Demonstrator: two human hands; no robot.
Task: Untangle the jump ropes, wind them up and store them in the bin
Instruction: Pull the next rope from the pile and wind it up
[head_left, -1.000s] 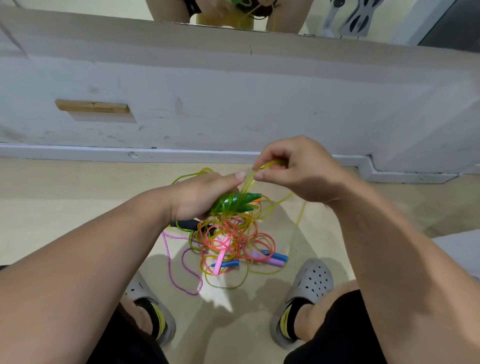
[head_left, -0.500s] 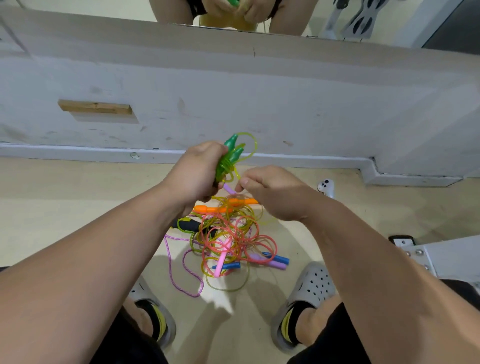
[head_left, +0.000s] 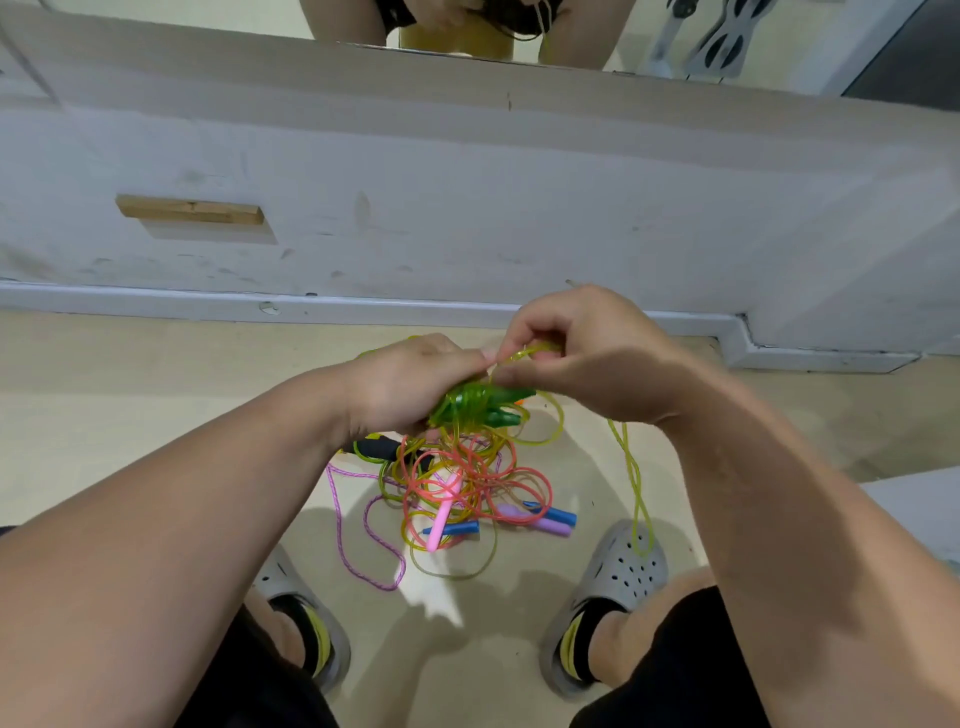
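The left hand (head_left: 410, 384) grips a pair of green handles (head_left: 483, 402). Its fingers curl round them from underneath, so only the back of the hand and the handles' tapered ends show. Yellow-green cord (head_left: 631, 478) is wound about the handles, but the number of turns is hard to make out. At 1 o'clock from the handles, touching the left fingertips, the right hand (head_left: 587, 358) pinches a strand of that cord between thumb and forefinger, and the strand's path behind the curled fingers is hidden. From under the right wrist a loop of the same cord hangs toward 5 o'clock and ends over the right one of the grey clogs (head_left: 621, 571). At 6 o'clock below the hands, on the floor between the clogs, lies the tangle of jump ropes (head_left: 467, 483), its coral and yellowish cords overlapping so that no single rope can be traced. Out of it stick a pink handle (head_left: 444, 514), blue handles (head_left: 556, 515), a purple handle (head_left: 540, 522) and, at 10 o'clock, a black handle (head_left: 379, 448) partly covered by the left hand. An orange tip (head_left: 523, 399) peeps from behind the green handles. A pink braided cord (head_left: 343, 525) trails out at 8 o'clock. At the 12 o'clock edge a mirror (head_left: 208, 18) shows only part of the person's reflection.
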